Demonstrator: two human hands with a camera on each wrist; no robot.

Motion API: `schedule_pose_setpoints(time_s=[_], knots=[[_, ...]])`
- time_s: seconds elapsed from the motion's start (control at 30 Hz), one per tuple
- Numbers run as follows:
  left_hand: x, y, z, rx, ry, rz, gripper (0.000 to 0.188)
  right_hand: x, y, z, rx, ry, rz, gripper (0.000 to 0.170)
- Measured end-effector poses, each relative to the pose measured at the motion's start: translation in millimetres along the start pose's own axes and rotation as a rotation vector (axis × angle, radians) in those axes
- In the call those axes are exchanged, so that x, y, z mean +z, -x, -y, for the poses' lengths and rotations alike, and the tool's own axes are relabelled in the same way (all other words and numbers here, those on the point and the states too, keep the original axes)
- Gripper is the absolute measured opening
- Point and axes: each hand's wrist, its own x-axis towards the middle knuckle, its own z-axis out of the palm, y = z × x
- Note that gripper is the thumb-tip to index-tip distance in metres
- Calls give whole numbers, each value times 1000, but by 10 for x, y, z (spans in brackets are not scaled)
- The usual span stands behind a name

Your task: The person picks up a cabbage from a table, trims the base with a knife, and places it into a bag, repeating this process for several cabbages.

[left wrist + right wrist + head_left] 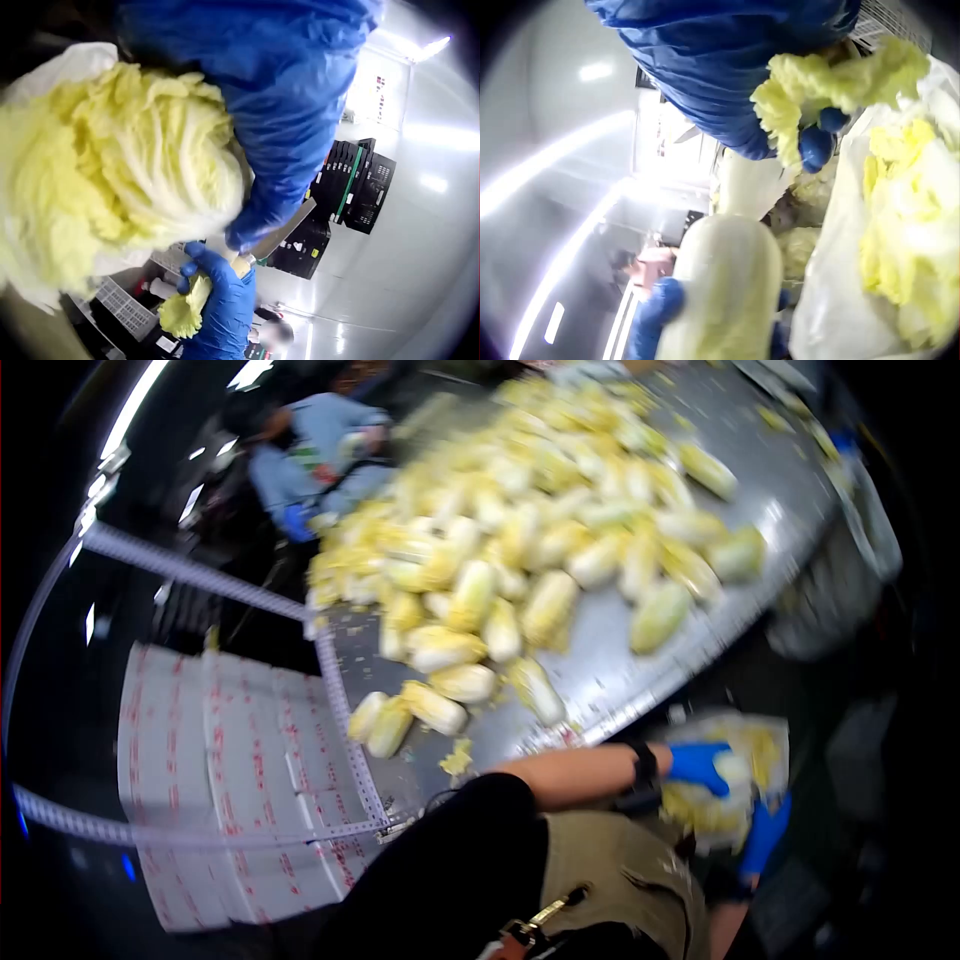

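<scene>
Just off the table's (605,685) near edge, above a white bag (826,292), the left hand (698,763) grips a cabbage (724,289); the right hand (766,835) clasps a knife (283,231) and loose leaf (186,309). Best keep the blade angled away from the left.

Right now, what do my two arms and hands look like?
Your left hand and right hand wear blue gloves, thin-looking and wrinkled. A dark band circles the left wrist, and another dark band sits at the right. A black sleeve leaves the left forearm bare; the right sleeve isn't visible.
</scene>
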Motion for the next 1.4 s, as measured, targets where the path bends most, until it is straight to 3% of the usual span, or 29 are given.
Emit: schedule_pose_setpoints(time_s=[0.07, 0.1, 0.13, 0.17, 0.2, 0.23, 0.3, 0.37, 0.47, 0.5, 0.53, 0.57, 0.63, 0.67, 0.77, 0.87, 0.9, 1.1, 1.13, 1.2, 1.3, 1.4], knots=[[-19, 21, 130, -162, 154, 97, 65, 81, 156, 118, 117, 5, -75, 37], [-129, 148, -270, -287, 550, 194, 62, 46, 114, 194, -40, 124, -16, 34], [-221, 204, -609, -332, 565, 227, 61, 35, 181, 310, 28, -4, -64, 35], [-248, 197, -572, -318, 644, 256, 63, -54, 151, 182, 176, 41, -33, 38], [-262, 239, -654, -280, 742, 258, 62, -41, 144, 32, 27, 307, -117, 43], [-247, 237, -651, -229, 687, 200, 60, -25, 184, 230, 117, 163, -22, 50], [-267, 206, -498, -492, 969, 104, 59, 33, 201, 385, 233, 274, -101, 49], [-199, 138, -399, -380, 1149, 91, 58, 137, 291, 635, 110, 119, -167, 39], [27, 103, -562, -194, 940, 31, 60, 387, 477, 1084, 100, -477, -43, 42], [102, 88, -602, -106, 848, 20, 61, 477, 492, 1182, 95, -505, -31, 49], [123, 56, -555, -137, 1042, 102, 58, 525, 478, 1200, 111, -556, -15, 52], [157, 29, -495, -147, 1026, 101, 58, 538, 461, 1193, 127, -606, 3, 55], [233, -14, -489, -162, 995, 93, 59, 529, 434, 1138, 97, -519, -8, 56], [276, -17, -582, -124, 725, 63, 61, 534, 433, 1118, 86, -476, -7, 56], [251, -63, -670, -219, 780, 117, 63, 456, 428, 1095, 79, -448, 33, 58], [220, -100, -536, -176, 872, 131, 63, 377, 410, 1077, 137, -534, -6, 58], [213, -99, -501, -179, 908, 126, 63, 374, 415, 1089, 137, -519, -23, 56], [212, -154, -522, -114, 473, 60, 68, 303, 363, 960, 61, -403, -42, 39], [128, -153, -513, -149, 578, 95, 72, 241, 342, 922, 61, -380, -25, 37], [14, -92, -537, -198, 501, 149, 71, 112, 294, 826, 62, -341, 4, 32], [-157, 2, -410, -234, 474, 145, 72, -48, 176, 645, 91, -133, -131, 25], [-256, 25, -322, -267, 605, 43, 67, -88, 107, 662, 94, 153, -75, 32]])
